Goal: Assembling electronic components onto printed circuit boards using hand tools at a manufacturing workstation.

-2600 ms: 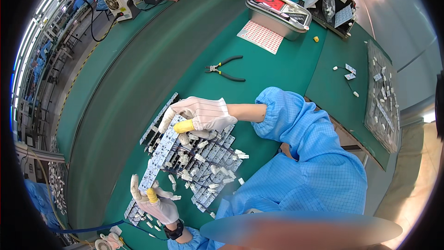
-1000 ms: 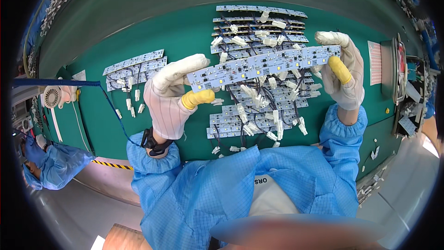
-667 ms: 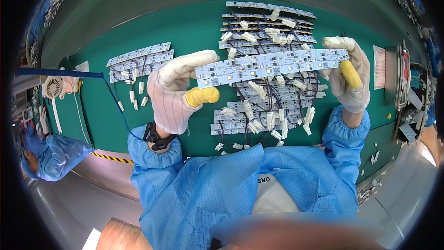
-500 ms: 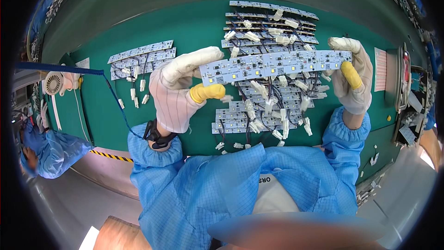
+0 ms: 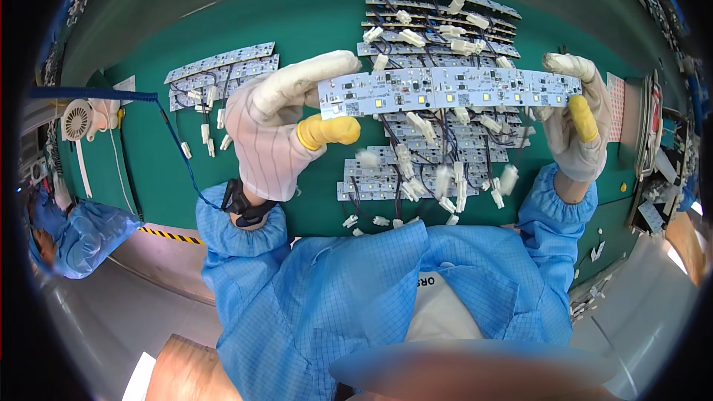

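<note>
Circuit board [image 5: 449, 89] swung flatter since earlier, long axis pretty much 9-to-3 o'clock; left grip [image 5: 271, 130], right grip [image 5: 579, 145] pinching ends.

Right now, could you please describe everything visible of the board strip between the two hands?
The board strip is long, narrow and flat, pale with yellowish squares and small dark components on its visible face. It is held raised over other strips, running left to right. The left hand grips its left end, the right hand its right end, yellow-covered thumbs at the near edge. I cannot tell whether any white connectors below belong to it.
</note>
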Motion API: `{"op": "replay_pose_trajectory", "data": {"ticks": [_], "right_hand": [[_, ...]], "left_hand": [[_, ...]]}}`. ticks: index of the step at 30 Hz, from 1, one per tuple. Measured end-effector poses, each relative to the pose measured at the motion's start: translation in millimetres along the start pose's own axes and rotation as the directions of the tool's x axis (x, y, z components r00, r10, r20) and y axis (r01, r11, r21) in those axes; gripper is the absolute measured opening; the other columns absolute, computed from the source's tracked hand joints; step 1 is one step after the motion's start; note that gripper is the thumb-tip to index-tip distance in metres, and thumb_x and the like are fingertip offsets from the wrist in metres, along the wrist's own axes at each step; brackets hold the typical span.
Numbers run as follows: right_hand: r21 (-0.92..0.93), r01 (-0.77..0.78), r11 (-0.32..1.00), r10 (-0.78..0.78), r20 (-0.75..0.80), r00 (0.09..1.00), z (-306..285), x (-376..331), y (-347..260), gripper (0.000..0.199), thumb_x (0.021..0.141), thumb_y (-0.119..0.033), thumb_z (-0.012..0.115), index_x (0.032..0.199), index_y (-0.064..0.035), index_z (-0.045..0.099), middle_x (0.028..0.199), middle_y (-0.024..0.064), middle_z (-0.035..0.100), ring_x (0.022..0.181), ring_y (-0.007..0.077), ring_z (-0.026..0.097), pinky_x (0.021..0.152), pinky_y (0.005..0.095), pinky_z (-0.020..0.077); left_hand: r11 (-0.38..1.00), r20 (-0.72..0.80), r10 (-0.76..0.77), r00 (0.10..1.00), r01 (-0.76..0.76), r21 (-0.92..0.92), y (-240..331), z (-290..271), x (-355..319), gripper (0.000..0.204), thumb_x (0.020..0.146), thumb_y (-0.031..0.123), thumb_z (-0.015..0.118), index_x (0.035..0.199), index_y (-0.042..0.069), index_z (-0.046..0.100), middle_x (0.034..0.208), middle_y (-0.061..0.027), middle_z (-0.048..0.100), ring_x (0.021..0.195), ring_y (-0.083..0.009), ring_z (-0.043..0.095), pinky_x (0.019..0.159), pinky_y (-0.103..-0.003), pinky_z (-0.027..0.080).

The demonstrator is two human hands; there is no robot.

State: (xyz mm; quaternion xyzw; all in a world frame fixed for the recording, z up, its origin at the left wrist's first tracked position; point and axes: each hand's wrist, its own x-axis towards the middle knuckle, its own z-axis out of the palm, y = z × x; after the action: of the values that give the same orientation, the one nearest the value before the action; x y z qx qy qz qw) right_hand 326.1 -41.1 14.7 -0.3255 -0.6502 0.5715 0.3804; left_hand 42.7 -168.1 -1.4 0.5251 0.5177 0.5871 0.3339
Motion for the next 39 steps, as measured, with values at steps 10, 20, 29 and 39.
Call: {"op": "replay_pose_trajectory", "data": {"ticks": [10,20,29,39], "right_hand": [[0.151,0.028,0.988,-0.04,0.08,0.996,-3.0,-1.7,2.6,0.052,0.085,-0.027,0.059,0.117,0.0109,0.044,0.102,0.0156,0.058,0.075,0.0139,0.059,0.064,0.0226,0.0472],[0.036,0.03,0.999,-0.032,0.051,0.998,-4.3,-4.6,0.1,0.052,0.085,-0.029,0.06,0.116,0.0103,0.045,0.103,0.0166,0.058,0.071,0.0132,0.059,0.061,0.0201,0.0462],[0.091,0.074,0.993,-0.078,0.037,0.996,-5.7,-5.2,4.8,0.084,0.07,-0.053,0.07,0.117,0.0112,0.043,0.11,0.0194,0.056,0.097,0.0202,0.057,0.085,0.0292,0.0449],[0.224,0.139,0.965,-0.177,0.16,0.971,-5.5,-1.8,6.4,0.067,0.079,-0.039,0.065,0.114,0.0138,0.044,0.107,0.0196,0.057,0.057,0.0094,0.057,0.051,0.0193,0.046]], "left_hand": [[1.0,-0.007,0.016,1.0,-0.016,0.001,-1.8,-1.4,-2.1,0.058,0.071,0.034,0.075,0.108,-0.006,0.058,0.097,-0.0148,0.065,0.081,-0.0167,0.064,0.07,-0.026,0.052],[0.995,0.003,-0.036,0.999,0.036,0.092,1.8,-3.8,-2.3,0.065,0.07,0.044,0.074,0.106,-0.008,0.059,0.094,-0.0147,0.065,0.082,-0.0167,0.064,0.072,-0.026,0.05],[0.997,-0.017,0.063,0.998,-0.062,0.034,-3.8,-4.6,-2.0,0.055,0.07,0.028,0.077,0.109,-0.006,0.058,0.098,-0.0157,0.065,0.08,-0.016,0.064,0.069,-0.025,0.051],[0.971,-0.098,0.166,0.981,-0.145,0.19,-19.8,-11.6,-5.2,0.062,0.07,0.033,0.077,0.112,-0.007,0.056,0.102,-0.0173,0.063,0.092,-0.0195,0.062,0.079,-0.027,0.049]]}}
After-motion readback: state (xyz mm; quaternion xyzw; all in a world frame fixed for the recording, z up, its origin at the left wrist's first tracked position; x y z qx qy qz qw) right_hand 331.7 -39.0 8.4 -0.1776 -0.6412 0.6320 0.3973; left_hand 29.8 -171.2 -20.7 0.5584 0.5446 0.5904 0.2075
